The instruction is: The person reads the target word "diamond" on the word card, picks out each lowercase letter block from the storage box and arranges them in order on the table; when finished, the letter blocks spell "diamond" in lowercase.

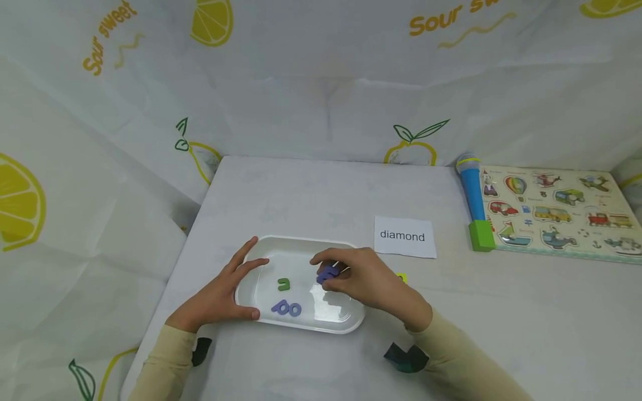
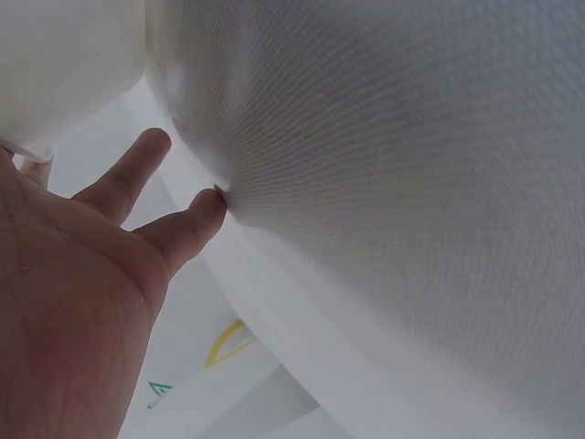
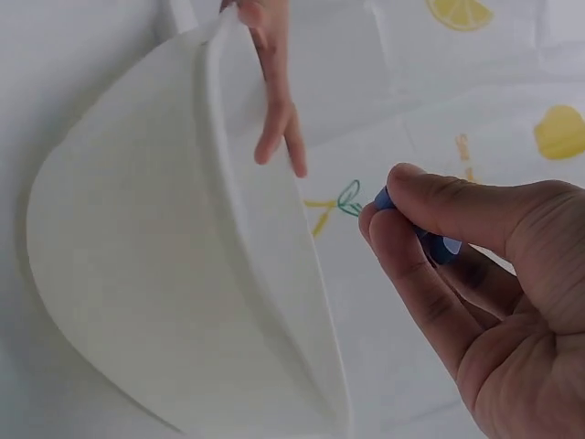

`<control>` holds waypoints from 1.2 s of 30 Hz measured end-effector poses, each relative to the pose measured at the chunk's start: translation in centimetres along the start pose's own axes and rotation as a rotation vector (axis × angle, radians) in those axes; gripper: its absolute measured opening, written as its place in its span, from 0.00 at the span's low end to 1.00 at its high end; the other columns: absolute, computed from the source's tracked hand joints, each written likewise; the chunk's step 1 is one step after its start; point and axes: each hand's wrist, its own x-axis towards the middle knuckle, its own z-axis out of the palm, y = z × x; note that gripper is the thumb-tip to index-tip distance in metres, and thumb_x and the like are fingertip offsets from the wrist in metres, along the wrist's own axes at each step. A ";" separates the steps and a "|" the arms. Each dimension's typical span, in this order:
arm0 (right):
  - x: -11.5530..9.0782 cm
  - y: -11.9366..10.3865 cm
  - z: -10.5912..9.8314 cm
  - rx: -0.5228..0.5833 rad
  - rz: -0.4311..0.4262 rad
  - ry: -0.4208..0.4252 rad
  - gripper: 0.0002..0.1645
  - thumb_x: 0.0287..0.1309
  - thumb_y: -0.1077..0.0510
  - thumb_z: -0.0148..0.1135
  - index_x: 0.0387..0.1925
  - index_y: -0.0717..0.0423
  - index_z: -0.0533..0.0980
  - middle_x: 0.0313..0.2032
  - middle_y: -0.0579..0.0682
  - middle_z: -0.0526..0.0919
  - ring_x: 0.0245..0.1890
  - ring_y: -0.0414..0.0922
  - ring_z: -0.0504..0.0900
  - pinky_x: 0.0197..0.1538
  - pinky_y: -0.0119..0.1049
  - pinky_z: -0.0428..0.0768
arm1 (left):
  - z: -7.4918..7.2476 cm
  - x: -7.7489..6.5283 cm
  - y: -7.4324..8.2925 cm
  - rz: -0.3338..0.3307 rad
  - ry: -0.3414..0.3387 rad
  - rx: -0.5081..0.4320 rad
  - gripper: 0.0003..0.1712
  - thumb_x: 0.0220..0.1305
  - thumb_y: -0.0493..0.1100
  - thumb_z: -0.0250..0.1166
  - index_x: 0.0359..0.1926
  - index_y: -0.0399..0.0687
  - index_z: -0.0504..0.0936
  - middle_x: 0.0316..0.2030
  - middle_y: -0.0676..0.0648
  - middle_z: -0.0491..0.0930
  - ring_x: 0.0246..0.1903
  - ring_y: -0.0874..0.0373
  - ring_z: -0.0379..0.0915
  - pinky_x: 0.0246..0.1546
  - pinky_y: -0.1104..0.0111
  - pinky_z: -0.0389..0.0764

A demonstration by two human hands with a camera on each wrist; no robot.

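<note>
A white oval tray lies on the table with a few letter pieces in it. Inside are a green letter n, a purple looped letter and a purple o. My left hand rests spread at the tray's left end, fingers over the far side and thumb at the near rim. Above the tray's right part, my right hand pinches a purple letter between thumb and fingers. The right wrist view shows this letter as dark blue, partly hidden by the fingers.
A word card reading "diamond" lies beyond the right hand. Something yellow peeks out behind the right wrist. Farther right are a picture puzzle board, a blue toy microphone and a green block. Lemon-printed cloth hangs behind the table.
</note>
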 end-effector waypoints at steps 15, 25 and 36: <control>-5.9 1.7 -5.3 -0.114 0.120 0.221 0.28 0.54 0.70 0.74 0.56 0.48 0.81 0.52 0.44 0.85 0.37 0.36 0.86 0.40 0.34 0.84 | 0.1 0.0 -0.1 -0.001 0.002 0.002 0.58 0.44 0.65 0.81 0.75 0.62 0.64 0.81 0.54 0.33 0.75 0.45 0.46 0.60 0.42 0.69; -10.2 4.4 -7.4 -0.246 0.308 0.294 0.28 0.53 0.67 0.76 0.55 0.51 0.80 0.49 0.51 0.84 0.38 0.45 0.87 0.41 0.34 0.84 | 0.1 0.0 0.0 -0.013 -0.003 0.012 0.59 0.44 0.66 0.81 0.75 0.63 0.63 0.81 0.55 0.33 0.74 0.46 0.49 0.60 0.44 0.71; -11.3 7.0 -6.8 -0.316 0.347 0.204 0.26 0.47 0.73 0.75 0.50 0.56 0.82 0.41 0.48 0.81 0.44 0.50 0.83 0.43 0.44 0.85 | 0.1 -0.1 0.0 -0.001 -0.003 0.018 0.58 0.46 0.66 0.80 0.75 0.62 0.63 0.81 0.53 0.33 0.74 0.44 0.49 0.58 0.43 0.71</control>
